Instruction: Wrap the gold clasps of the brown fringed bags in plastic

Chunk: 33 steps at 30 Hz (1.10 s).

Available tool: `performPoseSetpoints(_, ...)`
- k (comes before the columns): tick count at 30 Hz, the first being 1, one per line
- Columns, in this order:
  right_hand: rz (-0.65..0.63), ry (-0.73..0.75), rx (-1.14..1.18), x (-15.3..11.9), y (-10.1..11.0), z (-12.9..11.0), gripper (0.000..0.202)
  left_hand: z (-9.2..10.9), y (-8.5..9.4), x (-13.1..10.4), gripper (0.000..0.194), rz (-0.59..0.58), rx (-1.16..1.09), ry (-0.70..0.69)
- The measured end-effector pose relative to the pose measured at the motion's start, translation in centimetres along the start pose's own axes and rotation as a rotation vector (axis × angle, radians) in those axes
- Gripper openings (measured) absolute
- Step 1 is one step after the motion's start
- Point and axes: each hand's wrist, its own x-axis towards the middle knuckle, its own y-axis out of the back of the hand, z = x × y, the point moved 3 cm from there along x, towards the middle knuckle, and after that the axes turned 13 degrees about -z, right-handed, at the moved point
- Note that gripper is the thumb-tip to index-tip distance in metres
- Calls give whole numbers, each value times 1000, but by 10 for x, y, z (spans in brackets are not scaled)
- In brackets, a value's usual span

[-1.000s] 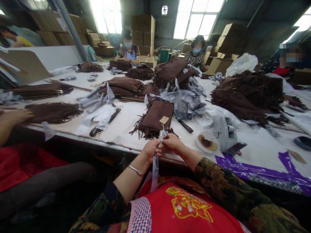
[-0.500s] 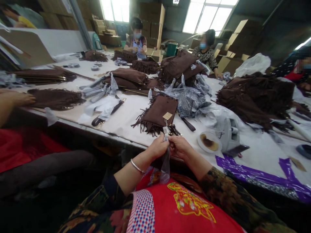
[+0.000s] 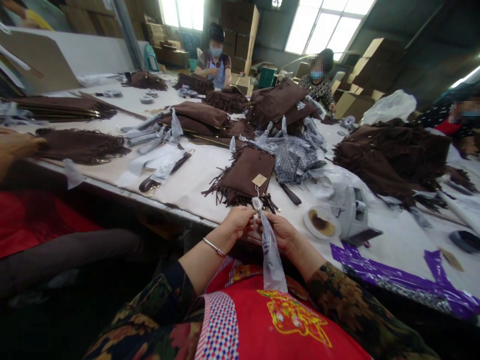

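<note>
A brown fringed pouch [image 3: 249, 172] lies on the table in front of me, with a beige hang tag [image 3: 259, 180] on a white string. At its near edge, clear plastic film [image 3: 273, 260] is bunched around something small by the string, and its long tail hangs over my apron. My left hand [image 3: 240, 221] is closed, fingertips pinched at the bunched film. From the other side, the fingers of my right hand [image 3: 277, 229] are also closed at the film, partly hidden behind its tail. A dark wrist strap [image 3: 290, 194] lies beside the pouch.
A tape roll [image 3: 320, 222] and white tape dispenser [image 3: 352, 215] stand to the right, near purple plastic wrapping [image 3: 386, 272]. Piles of brown pouches [image 3: 393, 155] cover much of the table. A co-worker's hand [image 3: 18, 145] touches a pouch at left; other people work across the table.
The film's tail has swung to the right and spread out, now passing in front of my right hand. Its top is bunched more tightly. The co-worker's hand at left has drawn back slightly.
</note>
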Motion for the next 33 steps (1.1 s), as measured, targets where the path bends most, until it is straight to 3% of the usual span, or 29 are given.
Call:
performPoseSetpoints(4,32,9,-91,3,3,2,13,-2,3,3,23,31,86,-48)
performPoseSetpoints(8,157,69,-514,4,14,-9,18,3,9,4,23,79,242,-112)
performPoseSetpoints(12,352,218,-1193,-2,13,-29,27,16,13,5,14,118,439,-161)
performPoseSetpoints(14,461,289,-1647,-7,2,-32,24,26,11,4,11,151,638,-236)
performPoseSetpoints(17,608,318,-2094,-13,-18,-26,19,33,3,0,11,213,973,-375)
performPoseSetpoints(19,617,299,-2266,-15,-27,-19,21,29,0,-2,11,188,893,-351)
performPoseSetpoints(22,543,268,-2375,-15,-32,-10,24,14,-1,-4,16,65,531,-191)
performPoseSetpoints(26,424,294,-2361,-17,-30,0,26,7,2,-2,34,20,322,-98)
performPoseSetpoints(29,414,330,-2279,-20,-25,7,26,7,6,4,39,74,323,-76)
performPoseSetpoints(33,430,356,-1969,-26,-10,5,25,6,7,15,26,131,393,-84)
